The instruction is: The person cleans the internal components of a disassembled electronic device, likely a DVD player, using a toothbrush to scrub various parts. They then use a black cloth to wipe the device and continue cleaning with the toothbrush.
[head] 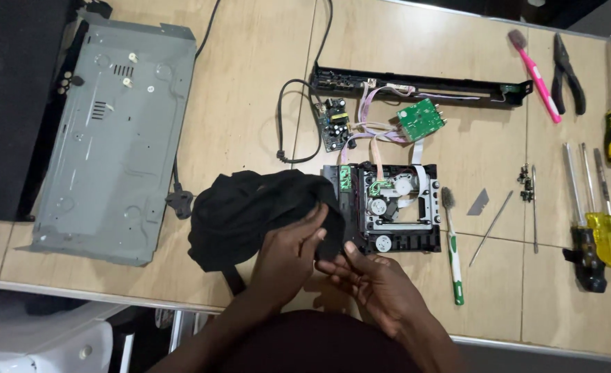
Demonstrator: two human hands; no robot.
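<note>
While both hands pinch black cloth [250, 211] | left hand [288, 255] grip clamped | right hand [374, 283] grip clamped | disc drive [388, 207] beside

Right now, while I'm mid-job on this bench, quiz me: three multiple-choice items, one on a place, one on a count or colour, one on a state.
1. Where does the grey metal case cover lie?
A. left of the black cloth
B. right of the pliers
C. on the disc drive

2. How many toothbrushes are on the table?
A. one
B. two
C. four

3. What is the left hand doing?
A. resting flat on bare wood
B. gripping the black cloth
C. holding a screwdriver

Answers:
1. A, the cover sits at the far left, beyond the black cloth.
2. B, a pink toothbrush lies near the pliers and a green-and-white toothbrush lies beside the disc drive.
3. B, its fingers close on the cloth's edge, with the right hand just beside it.
</note>
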